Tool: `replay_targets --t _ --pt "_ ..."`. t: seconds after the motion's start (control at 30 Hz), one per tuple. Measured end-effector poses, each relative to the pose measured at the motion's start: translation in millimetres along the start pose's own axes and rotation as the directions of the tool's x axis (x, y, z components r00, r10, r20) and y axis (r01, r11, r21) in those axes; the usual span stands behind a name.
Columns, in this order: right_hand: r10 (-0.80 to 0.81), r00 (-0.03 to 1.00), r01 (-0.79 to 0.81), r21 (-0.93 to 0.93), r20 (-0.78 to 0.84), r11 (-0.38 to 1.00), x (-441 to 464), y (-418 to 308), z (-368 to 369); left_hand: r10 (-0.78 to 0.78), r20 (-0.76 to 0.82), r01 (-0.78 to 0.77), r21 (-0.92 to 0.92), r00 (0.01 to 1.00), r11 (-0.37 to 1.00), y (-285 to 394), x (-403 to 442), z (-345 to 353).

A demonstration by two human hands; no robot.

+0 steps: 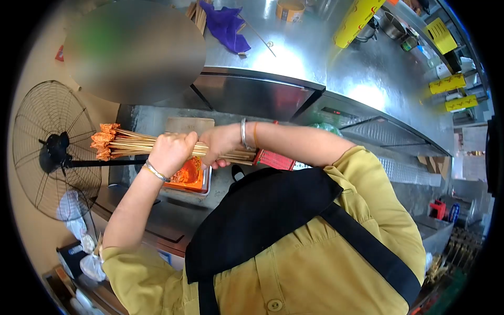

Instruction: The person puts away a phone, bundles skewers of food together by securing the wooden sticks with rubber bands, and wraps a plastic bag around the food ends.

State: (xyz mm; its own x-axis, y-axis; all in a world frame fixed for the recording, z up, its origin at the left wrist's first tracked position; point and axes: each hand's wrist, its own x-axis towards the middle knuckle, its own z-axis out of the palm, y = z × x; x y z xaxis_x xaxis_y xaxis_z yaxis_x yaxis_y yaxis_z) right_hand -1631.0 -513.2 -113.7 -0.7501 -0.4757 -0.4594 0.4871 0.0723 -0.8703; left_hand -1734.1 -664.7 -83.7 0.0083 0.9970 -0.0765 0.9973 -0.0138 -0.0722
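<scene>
A bundle of wooden skewers (134, 143) lies level across the middle of the view, with orange-coated pieces of food (105, 140) at its left end. My left hand (173, 151) is closed around the sticks, nearer the coated end. Close beside it, my right hand (219, 145) is wrapped around the bundle farther along, its fingertips showing below. Bare stick ends stick out to the right past it. Beneath my hands is an orange-rimmed tray (197, 185) with red-orange sauce (186, 172) in it, partly hidden by my left hand and wrist.
A black standing fan (52, 147) is at the left. Brown cardboard (189, 125) lies behind the tray. A steel counter (299, 39) runs along the back, bearing a purple cloth (227, 26) and yellow rolls (357, 21). A red box (275, 160) sits below my right forearm. The upper left is blurred.
</scene>
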Motion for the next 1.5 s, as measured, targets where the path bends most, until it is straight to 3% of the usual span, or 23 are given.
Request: replay_targets --t 0.13,0.2,0.23,0.27,0.33,0.37,0.4,0.47,0.5,0.57,0.6,0.7,0.8,0.9,0.93,0.97,1.03,1.07,1.13,1.37,1.5 --pt "0.042 0.999 -0.042 0.000 0.000 0.999 14.6 -31.2 -25.4 -0.018 0.000 0.018 -0.130 1.000 0.991 -51.7 -10.8 18.9" --pt "-0.159 0.960 0.145 -0.078 -0.229 0.986 31.9 -28.2 -52.9 -0.148 0.011 0.147 -0.197 0.989 0.969 -78.7 -25.1 26.7" --pt "-0.123 0.940 0.143 0.042 -0.318 0.989 33.7 -21.5 -71.0 -0.227 0.080 0.240 -0.239 0.971 0.941 -85.8 -30.3 24.3" --pt "-0.057 0.890 0.150 0.172 -0.452 0.974 27.3 -19.8 -80.2 -0.282 0.051 0.285 -0.276 0.958 0.918 -93.8 -42.0 31.2" --pt "-0.120 0.707 0.329 0.174 -0.697 0.928 30.2 22.9 -114.1 -0.398 -0.010 0.379 -0.286 0.917 0.880 -107.7 -63.0 50.3" --pt "-0.082 0.606 0.327 0.154 -0.791 0.932 24.0 40.7 -126.4 -0.457 -0.024 0.417 -0.369 0.889 0.831 -111.1 -68.0 49.7" --pt "-0.051 0.549 0.294 0.136 -0.834 0.946 16.5 63.1 -138.6 -0.479 -0.136 0.371 -0.466 0.867 0.803 -111.7 -74.9 47.8" --pt "-0.008 0.408 0.109 0.040 -0.913 0.993 2.4 85.6 -149.7 -0.586 -0.150 0.421 -0.559 0.796 0.715 -117.0 -89.0 60.6" --pt "0.077 0.346 0.061 0.104 -0.935 0.993 -3.9 79.7 -148.2 -0.622 -0.150 0.446 -0.573 0.768 0.688 -117.8 -93.7 62.1" --pt "-0.149 0.199 -0.198 -0.188 -0.969 0.962 3.1 98.6 -177.3 -0.655 -0.143 0.469 -0.587 0.742 0.660 -119.3 -101.1 64.9" --pt "-0.284 0.149 -0.346 -0.319 -0.947 0.883 3.4 96.0 -188.0 -0.674 -0.104 0.507 -0.577 0.732 0.640 -119.6 -105.1 66.5" --pt "-0.414 0.066 -0.373 -0.407 -0.908 0.833 14.2 64.5 -221.1 -0.701 -0.029 0.582 -0.532 0.713 0.615 -119.8 -112.4 69.4" --pt "-0.471 0.111 -0.510 -0.457 -0.875 0.729 24.7 38.1 -260.6 -0.736 -0.010 0.641 -0.483 0.677 0.596 -120.1 -110.3 65.0" --pt "-0.477 0.168 -0.535 -0.486 -0.863 0.691 36.9 31.2 -309.4 -0.759 -0.018 0.657 -0.487 0.651 0.575 -123.4 -103.1 65.6" --pt "-0.516 0.211 -0.623 -0.521 -0.830 0.584 42.9 30.9 -327.4 -0.789 -0.013 0.691 -0.475 0.614 0.545 -120.7 -100.6 62.1" --pt "-0.464 0.237 -0.656 -0.493 -0.853 0.571 45.4 32.8 -342.7 -0.803 0.039 0.728 -0.450 0.595 0.518 -119.4 -94.6 58.4" --pt "-0.507 0.278 -0.679 -0.541 -0.816 0.497 58.0 48.3 -379.7 -0.827 0.077 0.763 -0.442 0.557 0.472 -128.1 -78.1 51.6" --pt "-0.571 0.365 -0.697 -0.622 -0.735 0.355 62.4 60.7 -396.7 -0.831 0.089 0.779 -0.416 0.549 0.469 -129.4 -71.0 46.4" --pt "-0.688 0.409 -0.622 -0.735 -0.599 0.270 55.8 51.6 -400.0 -0.837 0.094 0.788 -0.407 0.539 0.462 -135.4 -61.4 44.2" --pt "-0.555 0.730 -0.513 -0.856 -0.400 -0.057 50.2 25.5 -431.0 -0.881 0.124 0.817 -0.450 0.457 0.361 -140.0 -23.0 29.8" --pt "-0.526 0.798 -0.442 -0.879 -0.294 -0.179 56.6 20.8 -438.9 -0.907 0.166 0.827 -0.498 0.386 0.261 -139.6 -23.8 37.2"
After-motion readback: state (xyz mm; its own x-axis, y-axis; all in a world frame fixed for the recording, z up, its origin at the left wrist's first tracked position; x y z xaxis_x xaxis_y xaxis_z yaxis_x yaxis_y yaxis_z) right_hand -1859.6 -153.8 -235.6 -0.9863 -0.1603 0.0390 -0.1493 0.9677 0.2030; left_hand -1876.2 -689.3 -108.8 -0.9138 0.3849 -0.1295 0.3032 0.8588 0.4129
